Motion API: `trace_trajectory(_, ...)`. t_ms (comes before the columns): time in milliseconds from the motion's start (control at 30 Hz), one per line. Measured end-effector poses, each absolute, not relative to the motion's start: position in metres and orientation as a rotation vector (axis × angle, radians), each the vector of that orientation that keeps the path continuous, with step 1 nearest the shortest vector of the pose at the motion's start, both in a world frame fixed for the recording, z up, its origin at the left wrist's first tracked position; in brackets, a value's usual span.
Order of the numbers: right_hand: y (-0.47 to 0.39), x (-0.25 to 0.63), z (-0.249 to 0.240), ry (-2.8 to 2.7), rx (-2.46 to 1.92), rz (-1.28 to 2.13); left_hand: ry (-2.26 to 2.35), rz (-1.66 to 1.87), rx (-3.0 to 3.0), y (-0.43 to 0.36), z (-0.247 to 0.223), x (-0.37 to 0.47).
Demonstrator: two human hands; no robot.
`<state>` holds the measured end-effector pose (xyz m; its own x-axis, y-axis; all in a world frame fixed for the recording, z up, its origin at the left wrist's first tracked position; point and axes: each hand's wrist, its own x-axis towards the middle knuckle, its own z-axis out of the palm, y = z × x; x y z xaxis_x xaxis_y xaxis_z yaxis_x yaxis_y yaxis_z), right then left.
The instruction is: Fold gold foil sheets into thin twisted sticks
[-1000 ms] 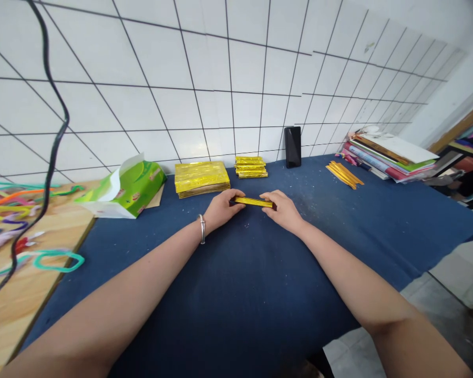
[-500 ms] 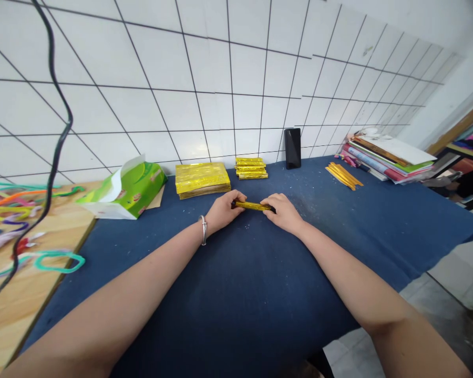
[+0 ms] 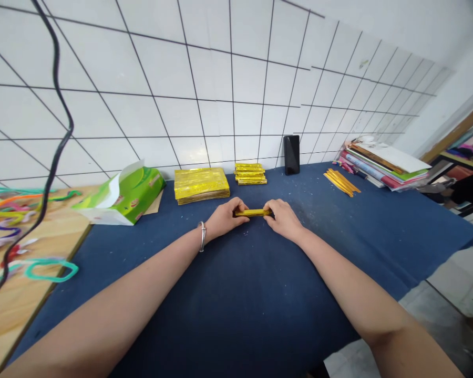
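Observation:
A narrow folded gold strip (image 3: 254,212) lies level between my hands, low over the blue cloth (image 3: 236,294). My left hand (image 3: 226,216), with a silver bangle at the wrist, pinches its left end. The right end is gripped by the thumb and fingers of my right hand (image 3: 283,218). Behind my left hand sits a thick stack of gold paper (image 3: 202,185). Beyond the strip, near the wall, is a small pile of folded gold strips (image 3: 250,174).
A black phone (image 3: 291,155) leans on the tiled wall. Loose orange-gold strips (image 3: 341,182) and stacked books (image 3: 384,164) lie right. At left are a green tissue pack (image 3: 136,194), a wooden board (image 3: 43,299) with pipe cleaners, and a hanging black cable (image 3: 56,152).
The camera view has shifted slightly, so the scene sits a little lower. The gold strip has turned from a slight tilt to nearly level, and both hands still hold its ends.

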<state>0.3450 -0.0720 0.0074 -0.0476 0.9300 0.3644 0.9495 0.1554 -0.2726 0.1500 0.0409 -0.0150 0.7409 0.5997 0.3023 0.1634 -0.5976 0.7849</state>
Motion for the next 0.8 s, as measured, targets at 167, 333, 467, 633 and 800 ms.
trace_trajectory(167, -0.067, 0.35, -0.001, -1.877, -1.814, -0.049, 0.65, 0.751, 2.203, 0.044, -0.014, 0.149)
trace_trajectory(333, -0.064, 0.355, -0.011, -1.786, -1.891, 0.018, 0.818, 0.931, 2.121, 0.056, -0.018, 0.146)
trace_trajectory(467, -0.066, 0.354, -0.011, -1.818, -1.903, -0.044, 0.8, 1.004, 1.927, 0.06, -0.021, 0.147)
trace_trajectory(633, -0.068, 0.355, -0.012, -1.891, -1.872, -0.052, 0.632, 0.948, 1.618, 0.05, -0.015, 0.147)
trace_trajectory(800, -0.067, 0.356, -0.016, -1.904, -1.852, -0.04, 0.579, 0.851, 1.476, 0.045, -0.01, 0.145)
